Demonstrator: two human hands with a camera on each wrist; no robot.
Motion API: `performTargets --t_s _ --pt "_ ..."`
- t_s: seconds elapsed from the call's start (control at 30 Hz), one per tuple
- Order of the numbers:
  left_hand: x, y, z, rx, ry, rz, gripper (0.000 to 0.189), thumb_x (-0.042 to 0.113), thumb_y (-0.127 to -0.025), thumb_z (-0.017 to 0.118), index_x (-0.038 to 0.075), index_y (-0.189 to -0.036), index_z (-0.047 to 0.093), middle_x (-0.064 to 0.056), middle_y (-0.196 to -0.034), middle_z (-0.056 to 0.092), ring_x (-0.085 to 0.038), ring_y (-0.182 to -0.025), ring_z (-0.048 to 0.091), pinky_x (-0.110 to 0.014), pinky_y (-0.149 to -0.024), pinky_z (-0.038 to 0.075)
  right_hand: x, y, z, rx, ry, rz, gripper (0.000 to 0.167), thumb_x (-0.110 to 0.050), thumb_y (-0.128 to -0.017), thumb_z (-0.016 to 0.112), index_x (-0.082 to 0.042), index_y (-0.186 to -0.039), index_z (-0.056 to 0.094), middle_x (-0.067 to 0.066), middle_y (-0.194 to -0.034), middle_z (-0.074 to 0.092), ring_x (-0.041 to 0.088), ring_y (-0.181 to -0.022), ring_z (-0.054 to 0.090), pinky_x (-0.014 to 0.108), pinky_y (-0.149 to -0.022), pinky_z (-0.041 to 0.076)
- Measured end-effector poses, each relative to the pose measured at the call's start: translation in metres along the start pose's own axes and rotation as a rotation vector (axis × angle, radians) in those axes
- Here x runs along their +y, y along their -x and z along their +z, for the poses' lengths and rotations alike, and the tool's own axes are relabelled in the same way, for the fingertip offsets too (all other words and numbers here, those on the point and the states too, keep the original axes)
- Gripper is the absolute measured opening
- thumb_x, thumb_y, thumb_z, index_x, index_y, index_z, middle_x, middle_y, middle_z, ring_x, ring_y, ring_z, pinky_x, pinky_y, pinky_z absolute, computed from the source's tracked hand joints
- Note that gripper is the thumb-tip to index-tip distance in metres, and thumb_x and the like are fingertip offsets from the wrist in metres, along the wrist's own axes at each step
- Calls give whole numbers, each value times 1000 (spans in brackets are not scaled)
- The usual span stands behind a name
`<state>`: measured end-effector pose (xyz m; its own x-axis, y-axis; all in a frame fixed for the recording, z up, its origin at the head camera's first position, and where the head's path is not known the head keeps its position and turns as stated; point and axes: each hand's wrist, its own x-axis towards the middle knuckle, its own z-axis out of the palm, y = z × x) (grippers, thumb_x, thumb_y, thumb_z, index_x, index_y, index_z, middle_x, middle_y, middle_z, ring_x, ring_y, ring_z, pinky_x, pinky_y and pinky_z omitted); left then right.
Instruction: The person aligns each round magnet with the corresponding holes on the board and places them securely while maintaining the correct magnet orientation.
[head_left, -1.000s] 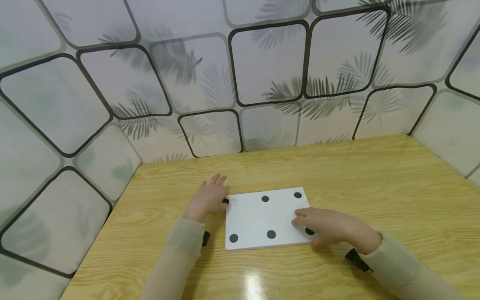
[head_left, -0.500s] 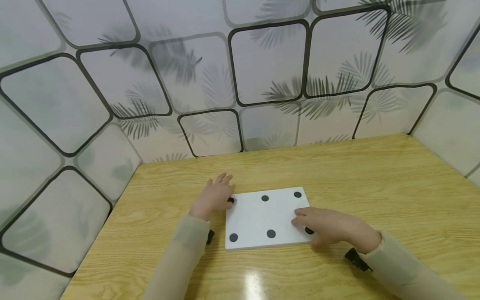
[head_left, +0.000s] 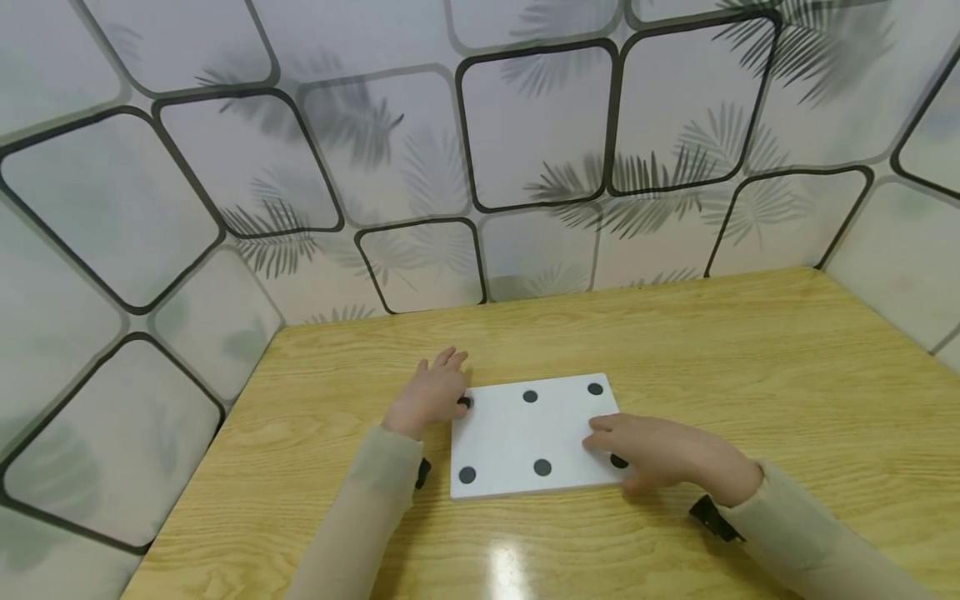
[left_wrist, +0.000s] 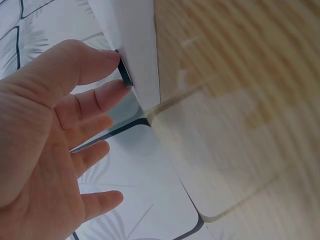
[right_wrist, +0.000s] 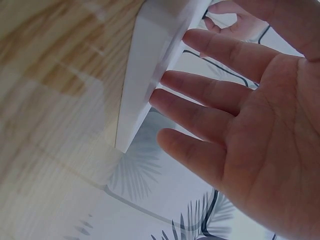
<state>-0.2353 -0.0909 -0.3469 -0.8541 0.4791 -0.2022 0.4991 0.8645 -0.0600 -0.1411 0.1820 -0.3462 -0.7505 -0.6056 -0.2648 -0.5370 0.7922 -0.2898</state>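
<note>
A white rectangular board (head_left: 517, 433) lies flat on the wooden table with several black discs on it in two rows. At its far left corner my left hand (head_left: 427, 396) pinches one black disc (left_wrist: 124, 71) between thumb and index finger, the other fingers spread. That disc sits right against the board's white face in the left wrist view. On the near right side, my right hand (head_left: 660, 450) rests with fairly straight fingertips on the board, partly covering the near right disc (head_left: 618, 461). Among the other discs are the near left one (head_left: 467, 475) and the near middle one (head_left: 542, 467).
The wooden table (head_left: 712, 358) reaches back to a wall (head_left: 540, 133) patterned with rounded squares and leaves. More of the same pattern runs along the left and right sides. Dark wrist straps show at both cuffs.
My left hand has shifted slightly right, carrying the pinched disc from the board's left edge a little inward over its far left corner. The right hand and the board stay where they were.
</note>
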Motion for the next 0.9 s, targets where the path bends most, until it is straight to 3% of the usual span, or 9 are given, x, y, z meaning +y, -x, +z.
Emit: performTargets --t_s 0.57,0.9 --pt "2 -1 1 11 0 -9 26 24 -83 60 14 -60 53 -10 -142 24 -28 -131 12 -55 -98 19 1 1 1 4 -13 -1 56 -7 -67 71 -4 -119 52 18 -131 40 33 -120 36 44 -96 30" --pt "6 12 1 101 47 23 15 26 -82 61 14 -76 55 -12 -140 26 -31 -130 15 -57 -96 20 1 0 2 -2 -9 7 54 -7 -68 70 -5 -119 53 16 -130 41 31 -120 37 43 -96 30"
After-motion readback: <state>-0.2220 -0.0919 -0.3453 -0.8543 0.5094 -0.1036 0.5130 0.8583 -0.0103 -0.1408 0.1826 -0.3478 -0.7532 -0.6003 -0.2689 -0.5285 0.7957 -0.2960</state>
